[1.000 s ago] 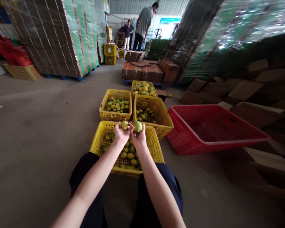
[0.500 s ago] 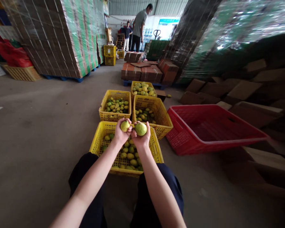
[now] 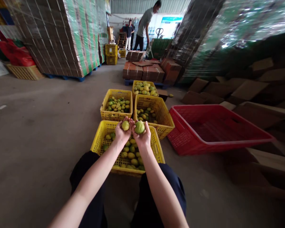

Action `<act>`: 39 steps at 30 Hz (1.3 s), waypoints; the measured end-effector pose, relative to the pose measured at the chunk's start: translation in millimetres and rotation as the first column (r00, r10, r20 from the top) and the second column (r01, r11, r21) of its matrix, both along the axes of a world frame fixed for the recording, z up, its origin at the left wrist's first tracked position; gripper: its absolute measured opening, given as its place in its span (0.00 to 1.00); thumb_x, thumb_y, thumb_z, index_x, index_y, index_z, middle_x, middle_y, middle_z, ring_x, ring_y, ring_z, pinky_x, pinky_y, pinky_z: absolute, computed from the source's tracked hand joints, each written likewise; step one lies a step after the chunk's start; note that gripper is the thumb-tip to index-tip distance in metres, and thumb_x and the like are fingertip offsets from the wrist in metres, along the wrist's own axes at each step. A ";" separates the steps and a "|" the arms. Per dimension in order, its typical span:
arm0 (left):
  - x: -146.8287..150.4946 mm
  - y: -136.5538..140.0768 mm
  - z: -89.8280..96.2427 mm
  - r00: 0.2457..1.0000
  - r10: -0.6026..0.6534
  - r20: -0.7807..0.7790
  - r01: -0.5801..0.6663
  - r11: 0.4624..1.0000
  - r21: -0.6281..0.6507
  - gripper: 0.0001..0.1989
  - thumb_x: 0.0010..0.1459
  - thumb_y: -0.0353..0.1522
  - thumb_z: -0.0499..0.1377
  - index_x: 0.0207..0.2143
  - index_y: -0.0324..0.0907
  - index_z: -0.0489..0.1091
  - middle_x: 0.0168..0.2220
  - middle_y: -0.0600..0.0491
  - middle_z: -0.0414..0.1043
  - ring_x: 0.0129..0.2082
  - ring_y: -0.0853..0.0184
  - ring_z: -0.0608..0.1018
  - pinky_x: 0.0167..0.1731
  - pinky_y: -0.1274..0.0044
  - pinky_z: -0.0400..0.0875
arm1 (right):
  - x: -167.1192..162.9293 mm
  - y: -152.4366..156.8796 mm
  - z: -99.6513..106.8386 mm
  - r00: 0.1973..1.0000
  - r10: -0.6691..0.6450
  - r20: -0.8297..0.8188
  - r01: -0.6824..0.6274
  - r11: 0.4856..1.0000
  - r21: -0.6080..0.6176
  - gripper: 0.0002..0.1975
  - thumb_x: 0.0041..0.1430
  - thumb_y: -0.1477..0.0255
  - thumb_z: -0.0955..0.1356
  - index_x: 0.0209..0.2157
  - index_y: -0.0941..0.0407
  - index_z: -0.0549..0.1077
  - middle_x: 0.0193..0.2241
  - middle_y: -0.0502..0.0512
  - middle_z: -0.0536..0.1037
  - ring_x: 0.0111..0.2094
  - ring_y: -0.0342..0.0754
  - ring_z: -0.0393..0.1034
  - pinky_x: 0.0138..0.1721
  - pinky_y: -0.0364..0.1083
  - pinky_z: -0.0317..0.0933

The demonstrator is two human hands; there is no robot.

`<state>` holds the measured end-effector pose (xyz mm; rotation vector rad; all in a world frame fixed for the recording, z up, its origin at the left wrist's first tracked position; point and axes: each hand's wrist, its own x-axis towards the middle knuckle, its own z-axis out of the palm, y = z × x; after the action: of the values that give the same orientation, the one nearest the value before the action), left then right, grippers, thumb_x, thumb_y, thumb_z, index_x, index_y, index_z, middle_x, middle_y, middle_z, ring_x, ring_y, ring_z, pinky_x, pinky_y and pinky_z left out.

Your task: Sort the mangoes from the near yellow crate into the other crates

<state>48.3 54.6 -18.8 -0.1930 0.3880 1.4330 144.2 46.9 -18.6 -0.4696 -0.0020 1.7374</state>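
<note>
My left hand (image 3: 122,135) cups a small yellow-green lemon (image 3: 125,125), its fingers curled round the sides. In my right hand (image 3: 143,138) rests a larger, greener lemon (image 3: 139,127), held between thumb and fingers. Both hands are side by side, palms up, with their fingertips close together. They hover above the nearest yellow crate (image 3: 158,149), which stands between my knees. Loose green and yellow lemons (image 3: 131,155) lie in it, partly hidden by my forearms.
More lemons fill a left yellow crate (image 3: 104,114), a right one (image 3: 166,117) and a far one (image 3: 134,83). A red basket (image 3: 190,139) stands at right, near loose cardboard (image 3: 249,88). Wrapped pallet stacks (image 3: 80,41) flank the aisle. A person (image 3: 144,25) bends beyond flattened boxes (image 3: 142,71).
Both lemons stay in my hands, which have tilted slightly and risen a little in view. The surroundings have shifted slightly rightward. The person at the back leans further over.
</note>
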 end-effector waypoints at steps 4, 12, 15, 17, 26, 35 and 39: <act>0.5 -3.5 -3.0 1.000 -0.015 0.016 0.015 0.999 0.050 0.18 0.64 0.31 0.48 0.47 0.34 0.74 0.34 0.45 0.77 0.35 0.65 0.80 0.36 0.76 0.78 | 5.3 -1.3 0.7 1.000 0.026 0.010 -0.025 0.999 -0.037 0.18 0.69 0.64 0.60 0.36 0.62 0.73 0.29 0.59 0.81 0.32 0.45 0.79 0.26 0.37 0.72; 0.6 -4.7 -5.0 0.999 -0.031 0.024 0.030 0.999 0.033 0.17 0.62 0.29 0.49 0.46 0.35 0.75 0.35 0.46 0.79 0.38 0.66 0.81 0.37 0.78 0.77 | 12.1 -3.7 -6.2 0.999 -0.002 0.040 0.003 1.000 -0.027 0.12 0.64 0.67 0.62 0.38 0.58 0.73 0.25 0.53 0.79 0.24 0.44 0.74 0.22 0.40 0.70; 0.3 -5.2 -5.6 0.999 -0.041 0.022 0.040 0.998 0.040 0.18 0.62 0.30 0.49 0.48 0.33 0.74 0.35 0.45 0.79 0.37 0.66 0.81 0.37 0.78 0.77 | 11.3 -3.2 -7.5 0.999 0.000 0.049 0.001 1.000 -0.015 0.13 0.64 0.67 0.61 0.40 0.59 0.73 0.26 0.54 0.80 0.25 0.44 0.75 0.24 0.40 0.71; 0.0 -5.6 -5.8 0.999 -0.043 0.012 0.042 0.998 0.046 0.19 0.63 0.30 0.48 0.49 0.32 0.74 0.35 0.44 0.79 0.36 0.66 0.81 0.36 0.78 0.77 | 10.2 -2.3 -8.6 0.998 -0.011 0.059 0.011 1.000 -0.007 0.13 0.64 0.67 0.61 0.39 0.58 0.74 0.27 0.54 0.80 0.26 0.45 0.76 0.26 0.41 0.72; -1.0 -6.5 -0.6 1.000 0.008 0.024 -0.008 1.000 -0.007 0.20 0.63 0.29 0.48 0.49 0.32 0.74 0.36 0.44 0.79 0.36 0.66 0.82 0.37 0.79 0.78 | 8.4 3.4 -20.0 0.996 -0.031 0.085 0.030 0.999 0.018 0.12 0.62 0.66 0.62 0.38 0.57 0.75 0.28 0.54 0.80 0.30 0.47 0.76 0.32 0.46 0.74; -2.2 -8.9 -0.1 1.000 -0.003 0.002 0.003 1.000 0.002 0.18 0.62 0.29 0.48 0.47 0.32 0.74 0.33 0.44 0.79 0.37 0.65 0.82 0.36 0.78 0.79 | 11.6 5.1 -29.3 0.994 -0.031 0.101 0.023 0.997 0.077 0.11 0.59 0.65 0.66 0.38 0.58 0.74 0.30 0.55 0.81 0.31 0.47 0.77 0.33 0.45 0.74; 0.2 -16.0 -14.2 0.977 -0.110 -0.181 0.112 0.994 0.002 0.16 0.61 0.30 0.48 0.40 0.35 0.75 0.33 0.45 0.78 0.33 0.67 0.82 0.31 0.80 0.78 | 25.5 3.2 -18.9 0.995 -0.035 0.090 0.033 0.999 0.030 0.10 0.58 0.69 0.65 0.38 0.58 0.74 0.30 0.55 0.80 0.31 0.46 0.77 0.30 0.43 0.72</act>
<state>48.5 38.6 -33.0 -0.0307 0.5305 1.3464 169.7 50.1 -37.5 -0.5243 -0.0835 1.6791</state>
